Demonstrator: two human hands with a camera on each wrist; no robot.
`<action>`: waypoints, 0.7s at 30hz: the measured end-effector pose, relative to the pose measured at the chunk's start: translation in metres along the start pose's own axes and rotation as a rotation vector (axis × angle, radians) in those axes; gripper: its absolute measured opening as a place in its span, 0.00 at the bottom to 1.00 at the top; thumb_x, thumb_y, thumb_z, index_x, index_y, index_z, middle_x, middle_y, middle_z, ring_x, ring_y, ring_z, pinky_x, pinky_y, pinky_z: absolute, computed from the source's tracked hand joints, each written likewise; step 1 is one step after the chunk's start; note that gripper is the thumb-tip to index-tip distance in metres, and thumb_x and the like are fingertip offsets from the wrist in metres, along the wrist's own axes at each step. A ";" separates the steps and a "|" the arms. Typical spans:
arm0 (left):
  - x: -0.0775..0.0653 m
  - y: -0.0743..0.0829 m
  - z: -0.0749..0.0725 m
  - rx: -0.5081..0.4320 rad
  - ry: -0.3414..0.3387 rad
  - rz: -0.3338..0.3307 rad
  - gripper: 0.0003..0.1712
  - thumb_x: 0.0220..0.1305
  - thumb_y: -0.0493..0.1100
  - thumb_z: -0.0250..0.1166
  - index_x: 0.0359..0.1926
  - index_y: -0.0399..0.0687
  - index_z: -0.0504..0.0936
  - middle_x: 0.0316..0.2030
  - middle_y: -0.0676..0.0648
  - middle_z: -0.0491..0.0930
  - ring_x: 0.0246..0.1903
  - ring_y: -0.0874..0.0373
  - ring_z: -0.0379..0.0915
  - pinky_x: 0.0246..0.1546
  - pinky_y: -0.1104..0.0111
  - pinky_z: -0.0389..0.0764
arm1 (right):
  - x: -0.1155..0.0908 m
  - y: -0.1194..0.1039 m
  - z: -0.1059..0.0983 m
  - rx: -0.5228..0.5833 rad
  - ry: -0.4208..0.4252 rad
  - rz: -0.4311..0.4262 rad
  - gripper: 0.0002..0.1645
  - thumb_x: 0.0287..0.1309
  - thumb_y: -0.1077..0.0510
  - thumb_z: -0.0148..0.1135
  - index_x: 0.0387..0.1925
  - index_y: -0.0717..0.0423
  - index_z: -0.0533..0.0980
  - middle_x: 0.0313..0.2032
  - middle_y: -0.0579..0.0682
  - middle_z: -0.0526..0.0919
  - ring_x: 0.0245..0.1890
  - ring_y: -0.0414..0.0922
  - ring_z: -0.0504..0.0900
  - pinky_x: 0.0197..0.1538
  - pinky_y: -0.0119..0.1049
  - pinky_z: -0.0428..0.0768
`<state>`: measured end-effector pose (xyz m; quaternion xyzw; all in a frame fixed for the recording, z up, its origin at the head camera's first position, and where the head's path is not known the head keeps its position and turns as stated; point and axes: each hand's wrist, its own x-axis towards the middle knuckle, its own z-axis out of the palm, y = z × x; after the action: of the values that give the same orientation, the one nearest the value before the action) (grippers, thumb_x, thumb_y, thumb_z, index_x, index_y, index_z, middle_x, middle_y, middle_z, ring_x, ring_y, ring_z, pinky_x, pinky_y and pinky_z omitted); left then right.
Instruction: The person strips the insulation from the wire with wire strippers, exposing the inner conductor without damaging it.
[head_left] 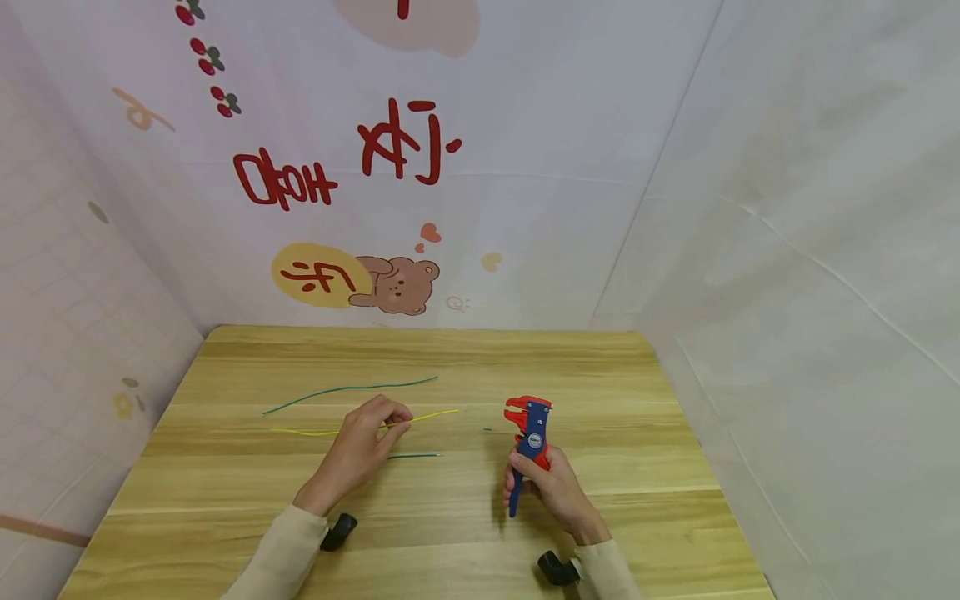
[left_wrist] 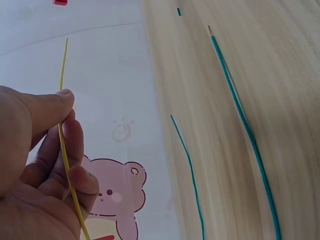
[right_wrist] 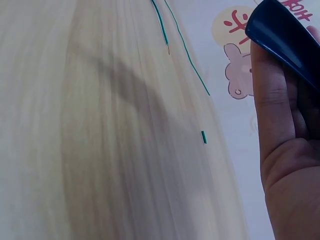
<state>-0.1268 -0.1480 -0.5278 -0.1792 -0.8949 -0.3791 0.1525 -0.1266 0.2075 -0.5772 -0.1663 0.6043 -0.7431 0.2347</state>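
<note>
Between thumb and fingertips my left hand [head_left: 367, 442] pinches a yellow wire [head_left: 435, 415], whose one end sticks out to the right toward the tool. In the left wrist view the yellow wire [left_wrist: 64, 145] runs down across the fingers. My right hand [head_left: 551, 483] grips a wire stripper [head_left: 534, 437] by its handles; its red jaws stand apart and point left, with nothing in them. Only the dark blue handle [right_wrist: 285, 37] shows in the right wrist view. A green wire with a bare copper end [left_wrist: 245, 120] lies on the table, partly behind my left hand in the head view.
Farther back on the wooden table [head_left: 450, 533] lies a second green wire [head_left: 345, 388]. A short green piece of insulation [head_left: 487, 429] rests left of the stripper. Printed cloth walls [head_left: 525, 208] enclose the table's back and sides.
</note>
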 end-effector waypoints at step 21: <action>0.002 0.019 -0.006 0.021 0.040 0.036 0.08 0.69 0.33 0.80 0.44 0.49 0.92 0.40 0.54 0.88 0.40 0.62 0.85 0.44 0.63 0.89 | 0.013 0.001 0.017 0.022 -0.058 0.010 0.09 0.90 0.58 0.53 0.53 0.60 0.76 0.34 0.45 0.88 0.34 0.45 0.92 0.47 0.50 0.96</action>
<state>-0.1194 -0.1399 -0.5110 -0.1859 -0.8923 -0.3704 0.1790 -0.1285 0.1865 -0.5751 -0.1824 0.5897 -0.7434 0.2577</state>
